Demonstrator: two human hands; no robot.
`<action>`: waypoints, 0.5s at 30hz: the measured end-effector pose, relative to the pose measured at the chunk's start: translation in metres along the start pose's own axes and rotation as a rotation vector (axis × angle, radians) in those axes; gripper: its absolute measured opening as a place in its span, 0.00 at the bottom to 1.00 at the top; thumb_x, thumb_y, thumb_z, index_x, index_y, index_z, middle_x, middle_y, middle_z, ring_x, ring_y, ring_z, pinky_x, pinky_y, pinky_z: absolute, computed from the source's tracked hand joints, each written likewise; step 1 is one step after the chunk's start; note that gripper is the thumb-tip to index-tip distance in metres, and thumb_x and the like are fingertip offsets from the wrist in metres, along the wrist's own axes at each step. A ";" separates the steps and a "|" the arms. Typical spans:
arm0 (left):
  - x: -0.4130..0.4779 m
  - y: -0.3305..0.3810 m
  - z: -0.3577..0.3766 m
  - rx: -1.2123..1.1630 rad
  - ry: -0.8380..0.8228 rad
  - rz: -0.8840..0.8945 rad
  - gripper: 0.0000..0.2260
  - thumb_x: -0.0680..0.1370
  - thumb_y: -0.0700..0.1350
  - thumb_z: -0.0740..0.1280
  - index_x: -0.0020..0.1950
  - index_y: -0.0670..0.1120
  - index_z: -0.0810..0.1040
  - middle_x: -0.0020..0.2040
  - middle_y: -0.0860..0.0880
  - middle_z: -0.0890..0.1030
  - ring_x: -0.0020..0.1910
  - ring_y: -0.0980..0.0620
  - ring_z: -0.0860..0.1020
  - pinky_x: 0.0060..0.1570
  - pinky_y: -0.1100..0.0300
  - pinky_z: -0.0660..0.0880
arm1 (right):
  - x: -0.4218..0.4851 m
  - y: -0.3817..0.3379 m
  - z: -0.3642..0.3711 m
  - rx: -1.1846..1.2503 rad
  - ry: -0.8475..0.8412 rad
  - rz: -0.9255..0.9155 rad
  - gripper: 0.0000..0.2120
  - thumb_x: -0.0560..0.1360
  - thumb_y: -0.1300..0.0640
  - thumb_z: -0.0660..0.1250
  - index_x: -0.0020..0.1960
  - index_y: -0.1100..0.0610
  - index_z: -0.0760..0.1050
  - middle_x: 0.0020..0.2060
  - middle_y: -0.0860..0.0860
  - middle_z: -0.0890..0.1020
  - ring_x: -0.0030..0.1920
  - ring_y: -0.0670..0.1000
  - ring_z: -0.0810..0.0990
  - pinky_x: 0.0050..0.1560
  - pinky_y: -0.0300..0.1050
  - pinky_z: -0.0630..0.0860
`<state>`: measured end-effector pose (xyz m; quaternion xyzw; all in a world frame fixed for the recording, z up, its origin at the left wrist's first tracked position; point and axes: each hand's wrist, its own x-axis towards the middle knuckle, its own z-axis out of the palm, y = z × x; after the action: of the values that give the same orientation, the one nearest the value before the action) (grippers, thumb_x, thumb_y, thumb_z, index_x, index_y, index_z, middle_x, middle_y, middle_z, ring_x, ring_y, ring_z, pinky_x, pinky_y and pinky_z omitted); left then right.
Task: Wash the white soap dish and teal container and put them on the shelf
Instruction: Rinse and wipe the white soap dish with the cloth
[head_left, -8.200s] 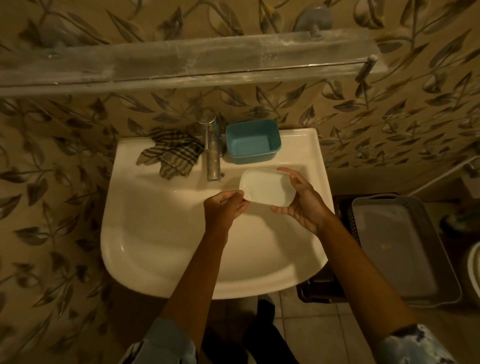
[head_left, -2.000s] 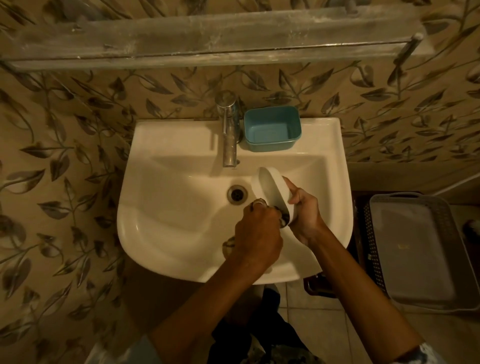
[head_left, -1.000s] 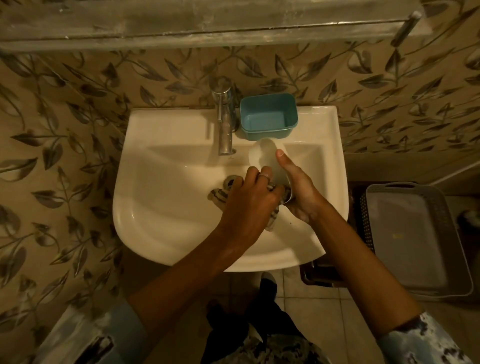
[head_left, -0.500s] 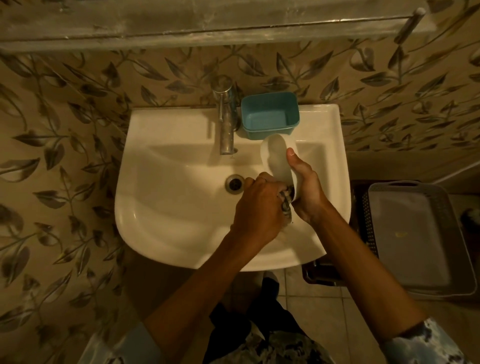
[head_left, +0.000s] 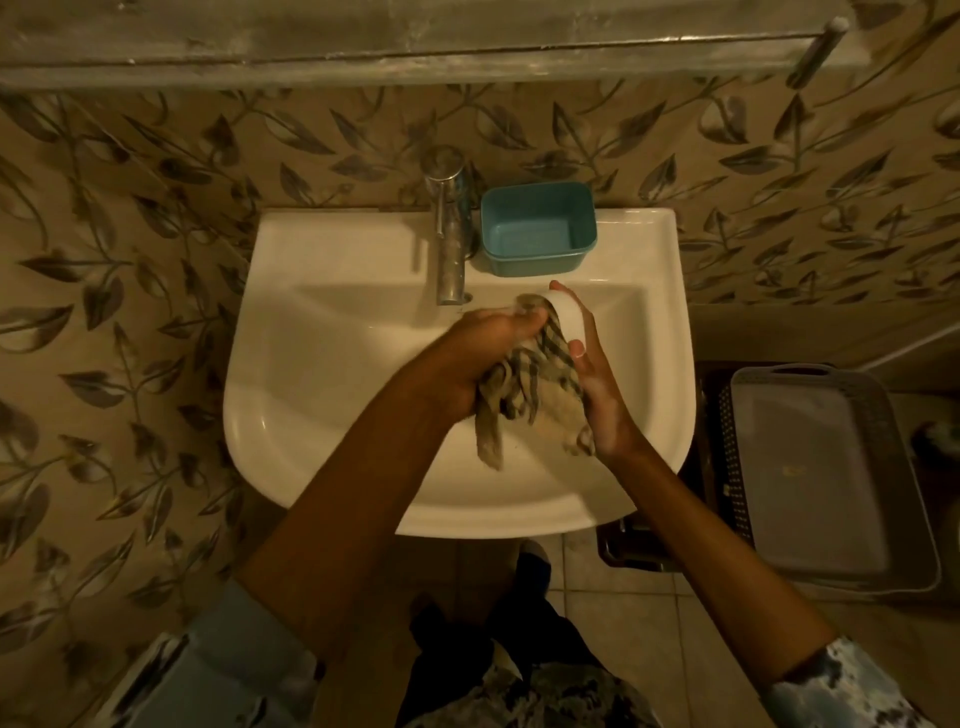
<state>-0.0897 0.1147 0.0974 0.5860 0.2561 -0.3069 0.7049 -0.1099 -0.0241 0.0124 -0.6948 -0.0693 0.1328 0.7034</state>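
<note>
1. Over the sink (head_left: 311, 415), the left hand (head_left: 488, 353) is curled tight round a bunched checked cloth (head_left: 524, 395) and presses it into the dish (head_left: 569, 319). A loose tail of cloth hangs down toward the bowl.
2. The right hand (head_left: 597, 384) holds the dish on edge, fingers laid long across its back and thumb hooked over the near rim. The palm looks soapy, so a slip seems the main risk: a hard rub from the left could push the dish free and drop it into the sink.
3. The tap (head_left: 449, 249), at the back of the sink, stands close to the left knuckles; a wide scrub could knock against it.
4. The container (head_left: 537, 236) sits on the sink's back rim just beside the tap, untouched and not yet washed.
5. The shelf (head_left: 415, 47) runs along the wall above the sink; wet things lifted there could slide from the fingers.
</note>
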 end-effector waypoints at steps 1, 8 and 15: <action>0.000 0.006 -0.001 -0.096 -0.021 -0.046 0.11 0.79 0.47 0.63 0.54 0.41 0.78 0.48 0.41 0.84 0.45 0.45 0.83 0.48 0.52 0.80 | 0.000 -0.001 0.002 0.040 -0.006 0.050 0.21 0.79 0.44 0.57 0.71 0.42 0.61 0.66 0.49 0.74 0.66 0.48 0.75 0.61 0.42 0.74; -0.007 -0.016 0.011 0.117 0.134 0.167 0.14 0.80 0.49 0.62 0.62 0.46 0.75 0.45 0.46 0.85 0.43 0.48 0.84 0.46 0.51 0.82 | -0.006 0.001 -0.012 0.287 -0.161 0.145 0.23 0.76 0.46 0.62 0.64 0.56 0.59 0.41 0.30 0.83 0.44 0.32 0.81 0.41 0.26 0.76; -0.014 -0.051 0.008 0.748 0.015 0.511 0.03 0.77 0.39 0.65 0.47 0.44 0.78 0.40 0.52 0.79 0.40 0.62 0.78 0.42 0.65 0.74 | 0.000 -0.016 0.000 0.156 -0.014 0.122 0.23 0.81 0.51 0.50 0.75 0.53 0.60 0.70 0.51 0.72 0.71 0.50 0.69 0.71 0.50 0.65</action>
<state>-0.1367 0.1020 0.0747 0.8470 -0.0201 -0.1903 0.4960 -0.1080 -0.0240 0.0282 -0.6397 -0.0214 0.1853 0.7456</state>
